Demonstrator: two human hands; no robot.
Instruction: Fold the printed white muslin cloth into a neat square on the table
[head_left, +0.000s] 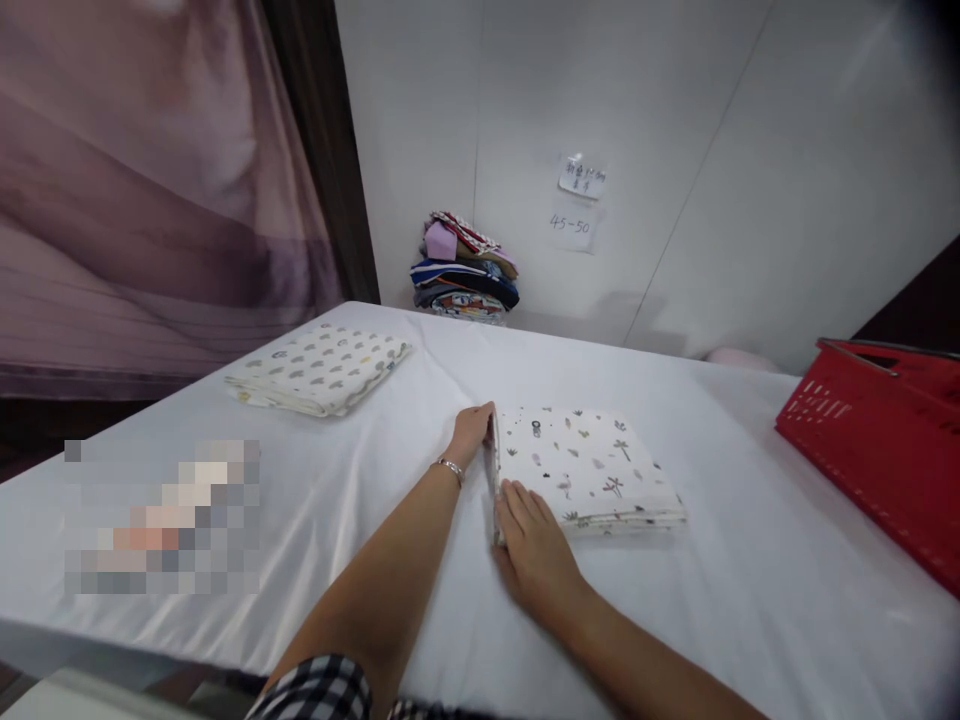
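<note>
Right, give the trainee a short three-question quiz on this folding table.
1. True or false: both hands touch the folded printed cloth.
2. Which edge of that cloth do the left hand and right hand meet? A near, B left, C right.
3. What sits at the table's right edge?

Key: 1 true. 2 B. 3 the red basket.

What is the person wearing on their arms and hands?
Both arms are bare, with no gloves. The left hand has a thin silver bracelet at the wrist. The right hand wears nothing. A black-and-white checked sleeve shows at the bottom edge.
</note>
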